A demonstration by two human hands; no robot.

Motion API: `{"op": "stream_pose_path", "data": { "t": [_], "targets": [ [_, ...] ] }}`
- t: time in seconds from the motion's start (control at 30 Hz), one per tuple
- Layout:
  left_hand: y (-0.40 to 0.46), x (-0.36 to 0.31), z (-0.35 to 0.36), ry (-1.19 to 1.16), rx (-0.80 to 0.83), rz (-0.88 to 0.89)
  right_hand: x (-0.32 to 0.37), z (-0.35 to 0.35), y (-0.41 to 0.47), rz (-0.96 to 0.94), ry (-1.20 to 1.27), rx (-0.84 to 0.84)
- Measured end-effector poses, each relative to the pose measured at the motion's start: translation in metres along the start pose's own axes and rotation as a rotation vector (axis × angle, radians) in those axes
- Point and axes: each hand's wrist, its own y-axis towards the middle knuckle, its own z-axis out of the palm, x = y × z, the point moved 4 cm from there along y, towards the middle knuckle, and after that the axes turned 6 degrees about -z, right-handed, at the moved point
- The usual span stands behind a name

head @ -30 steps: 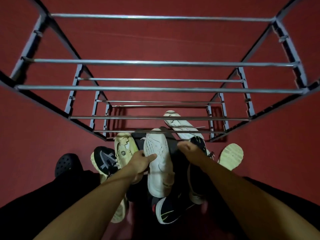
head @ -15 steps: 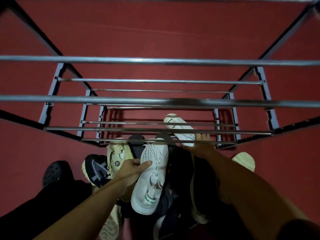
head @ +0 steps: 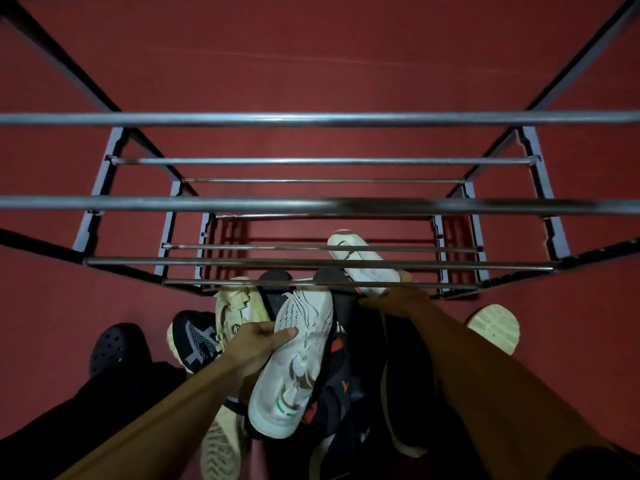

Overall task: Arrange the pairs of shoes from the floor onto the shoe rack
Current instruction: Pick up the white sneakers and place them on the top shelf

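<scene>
Barely begun, judging by the heap. Every tier of the shoe rack (head: 318,206) visible from above bare of shoes, save one white sneaker (head: 360,263) partway in at the lowest rails, its toe past the front rail and its heel end at the right hand (head: 391,297). Right hand low against that front rail, touching the heel of that sneaker; fingers mostly hidden behind rail and shoe, so cannot tell whether pinching it or merely pushing. Left hand (head: 258,344) clamped on the matching white knit sneaker (head: 298,362), thumb laid across its upper, fingers wrapped beneath, the shoe held in front of the rack with its toe up by the lowest front rail.

Left to do: nearly everything. In front of the rack, a pale yellow sneaker (head: 235,306) just left of the held shoe, a black and grey sneaker (head: 195,337) further left, a black clog (head: 114,344) further left again, dark shoes with red marks (head: 337,375) beneath and right of the held shoe, and an upturned pale sole (head: 493,327) off to the right.

Against half a second ago: much the same grips, held sneaker raised slightly nearer the front rail, right hand at the same spot, rack looming a touch larger as the head dips closer.
</scene>
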Motion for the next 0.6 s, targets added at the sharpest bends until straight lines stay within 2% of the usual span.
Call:
{"op": "stream_pose_path", "data": {
  "t": [0.13, 0.2, 0.27, 0.3, 0.37, 0.5, 0.6],
  "targets": [
    [0.003, 0.001, -0.004, 0.04, -0.019, 0.009, 0.02, -0.016, -0.017, -0.027, -0.08, 0.023],
    [0.005, 0.003, -0.005, 0.041, -0.028, 0.005, 0.024, -0.027, -0.026, -0.043, -0.036, -0.006],
    [0.006, 0.004, -0.007, 0.063, -0.04, 0.001, 0.026, -0.029, -0.03, -0.143, -0.15, 0.064],
    [0.006, 0.005, -0.008, 0.077, -0.045, 0.0, 0.025, -0.03, -0.038, -0.13, -0.165, 0.076],
    [0.004, 0.008, -0.01, 0.115, -0.056, -0.007, 0.019, -0.032, -0.049, -0.19, -0.164, -0.021],
    [-0.006, 0.012, -0.014, 0.237, -0.113, -0.016, 0.032, -0.024, -0.085, -0.414, -0.437, -0.106],
    [-0.016, 0.014, -0.019, 0.292, -0.125, -0.021, 0.039, -0.017, -0.114, -0.534, -0.503, -0.196]
  ]
}}
